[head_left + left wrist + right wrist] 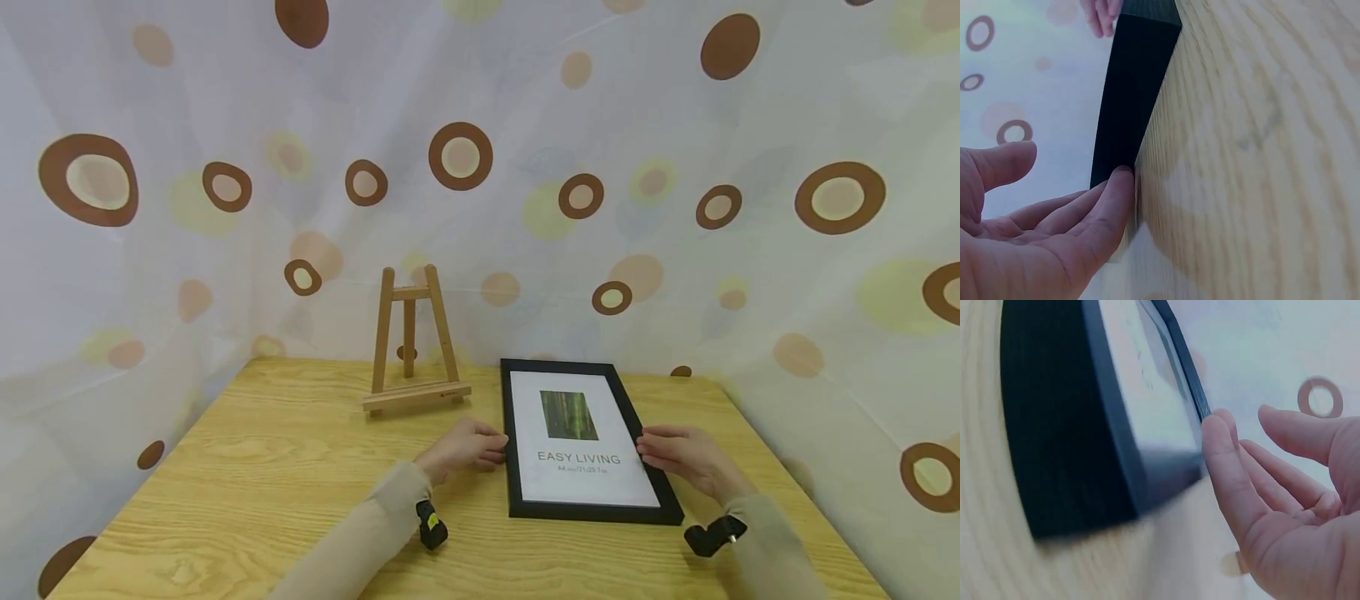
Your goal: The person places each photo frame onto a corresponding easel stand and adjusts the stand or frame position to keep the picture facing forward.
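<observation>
A black picture frame (592, 513) lies flat on the table, with a white insert that reads "EASY LIVING" under a small green forest picture. At its left side, my left hand (468, 447) touches the outer edge with the fingertips. The left wrist view shows those fingers (1100, 215) fairly straight against the black side, the thumb held apart. On the opposite side, my right hand (688, 458) has its fingertips at the right edge. In the right wrist view its fingers (1225, 462) are extended beside the frame, and the thumb stands away from it.
A small wooden easel (416, 393) stands at the back of the table, left of the frame. The light wooden table (285, 475) reaches back to a hanging white curtain (517, 100) with brown and yellow dots, which also runs along both sides.
</observation>
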A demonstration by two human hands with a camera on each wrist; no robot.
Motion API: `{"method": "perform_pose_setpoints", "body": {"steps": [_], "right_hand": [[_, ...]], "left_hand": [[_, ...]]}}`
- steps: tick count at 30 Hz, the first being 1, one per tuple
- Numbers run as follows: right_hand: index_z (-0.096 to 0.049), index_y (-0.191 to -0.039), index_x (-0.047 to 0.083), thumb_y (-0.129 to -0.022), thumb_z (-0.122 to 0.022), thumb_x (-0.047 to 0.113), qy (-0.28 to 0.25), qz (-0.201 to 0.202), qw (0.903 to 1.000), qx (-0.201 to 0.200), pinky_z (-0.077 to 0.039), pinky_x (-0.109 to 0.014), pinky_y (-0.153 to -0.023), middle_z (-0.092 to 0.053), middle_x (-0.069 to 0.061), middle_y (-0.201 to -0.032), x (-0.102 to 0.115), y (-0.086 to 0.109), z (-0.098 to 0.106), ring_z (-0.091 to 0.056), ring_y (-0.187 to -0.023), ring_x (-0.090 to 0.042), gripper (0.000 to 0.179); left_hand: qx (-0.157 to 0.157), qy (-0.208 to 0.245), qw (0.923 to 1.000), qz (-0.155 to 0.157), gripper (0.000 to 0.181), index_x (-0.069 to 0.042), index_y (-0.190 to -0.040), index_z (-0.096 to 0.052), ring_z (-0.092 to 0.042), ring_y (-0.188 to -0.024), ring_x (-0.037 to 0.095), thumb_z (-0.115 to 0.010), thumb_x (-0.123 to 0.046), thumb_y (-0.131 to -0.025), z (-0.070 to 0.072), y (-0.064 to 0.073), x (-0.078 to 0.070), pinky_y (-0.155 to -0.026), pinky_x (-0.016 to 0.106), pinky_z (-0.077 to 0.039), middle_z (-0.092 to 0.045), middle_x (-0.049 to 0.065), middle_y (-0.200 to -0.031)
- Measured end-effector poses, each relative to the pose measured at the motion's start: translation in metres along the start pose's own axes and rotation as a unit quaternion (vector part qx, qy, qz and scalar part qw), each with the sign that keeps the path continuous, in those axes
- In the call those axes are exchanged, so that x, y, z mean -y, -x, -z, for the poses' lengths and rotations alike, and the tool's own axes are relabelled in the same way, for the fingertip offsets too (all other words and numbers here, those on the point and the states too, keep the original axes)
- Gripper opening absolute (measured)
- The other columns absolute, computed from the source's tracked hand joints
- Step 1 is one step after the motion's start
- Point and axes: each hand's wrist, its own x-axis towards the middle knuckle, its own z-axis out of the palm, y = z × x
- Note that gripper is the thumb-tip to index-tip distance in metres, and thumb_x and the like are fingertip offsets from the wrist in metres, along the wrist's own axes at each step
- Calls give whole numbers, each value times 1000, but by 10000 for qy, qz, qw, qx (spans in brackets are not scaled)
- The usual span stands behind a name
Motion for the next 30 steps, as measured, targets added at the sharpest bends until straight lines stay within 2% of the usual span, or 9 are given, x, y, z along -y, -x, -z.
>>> {"method": "perform_pose_setpoints", "body": {"steps": [4,9,13,15,17,20,24,30], "right_hand": [[-16,-146,-21,-100,-53,3,-234,31,9997,111,-57,-28,-89,-69,-6,-113,-8,2,17,-68,-95,-8,64],[-15,-146,-21,-100,-53,4,-474,-91,9979,435,-56,-28,-91,-69,-2,-109,-16,1,30,-66,-97,-9,65],[-36,-141,-16,-100,-54,7,-680,-325,9958,515,-57,-27,-89,-70,-1,-104,-18,-1,34,-66,-96,-11,50],[-50,-134,-11,-101,-53,8,-773,-438,9945,555,-57,-26,-87,-70,-1,-103,-20,-3,35,-66,-95,-11,38],[-55,-129,-8,-101,-52,8,-851,-540,9931,608,-57,-26,-86,-70,-1,-102,-22,-4,36,-66,-95,-10,32],[-49,-136,-10,-101,-52,6,-751,-565,9930,716,-56,-25,-86,-68,1,-103,-24,-4,35,-64,-95,-8,38],[-30,-145,-16,-101,-53,7,-359,-502,9960,649,-56,-25,-86,-67,4,-106,-25,-7,33,-63,-97,-7,55],[-29,-147,-12,-100,-57,13,-56,-558,9976,394,-56,-27,-86,-68,4,-111,-24,-6,32,-64,-98,-9,61]], "left_hand": [[57,544,9984,174,41,12,-130,-55,-65,-112,31,-58,-15,-99,0,-4,2,-94,40,-56,-64,24,-125],[108,1193,9922,338,45,15,-137,-43,-61,-117,35,-53,-5,-99,2,-7,6,-98,43,-53,-58,28,-130],[90,1350,9899,414,43,15,-138,-42,-62,-115,33,-51,-2,-99,4,-8,7,-99,43,-52,-59,27,-129],[90,1407,9890,453,42,15,-137,-44,-63,-114,32,-50,-1,-99,5,-8,6,-99,43,-53,-59,27,-128],[111,1524,9870,500,41,15,-136,-45,-63,-111,31,-51,1,-98,5,-8,6,-98,43,-53,-60,27,-126],[203,1642,9849,513,41,15,-135,-45,-62,-111,30,-51,2,-97,6,-7,7,-97,43,-54,-58,27,-128],[399,1597,9856,387,43,16,-138,-42,-58,-117,31,-50,1,-98,6,-6,10,-99,43,-52,-52,28,-136],[576,1544,9860,259,43,17,-139,-39,-55,-116,27,-47,1,-100,4,-3,9,-103,43,-49,-49,29,-138]]}}
